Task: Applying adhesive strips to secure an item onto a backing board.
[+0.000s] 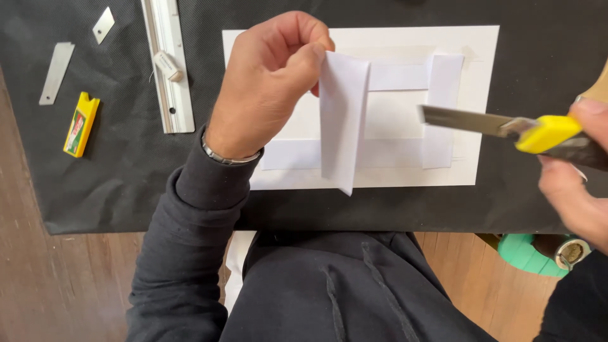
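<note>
Left hand point(266, 85): raised over the white sheet point(481, 44), thumb and fingers pinched shut on the top edge of a folded paper strip point(343, 120); strip hanging down, lower tip over the sheet's near edge.
Right hand point(579, 177): closed around the handle of a yellow utility knife point(506, 126); blade extended, pointing left over the right side of the sheet, apart from the strip.
Paper frame point(396, 77): white strips laid as a rectangle on the sheet, right upright and both cross strips flat; left side covered by the lifted strip.
Surface: black mat point(126, 183) over brown wood.
Far left on mat: metal ruler point(168, 63) with a small white eraser-like block point(168, 65) on it, two loose blades point(57, 73), a yellow blade case point(81, 124).
Lower right: green tape roll point(532, 253), partly hidden.
Step in hand, as judged: strip held up between cutting and placing.
Next move calls for: strip squared to the frame's left side, blade kept clear of the pinching fingers.
</note>
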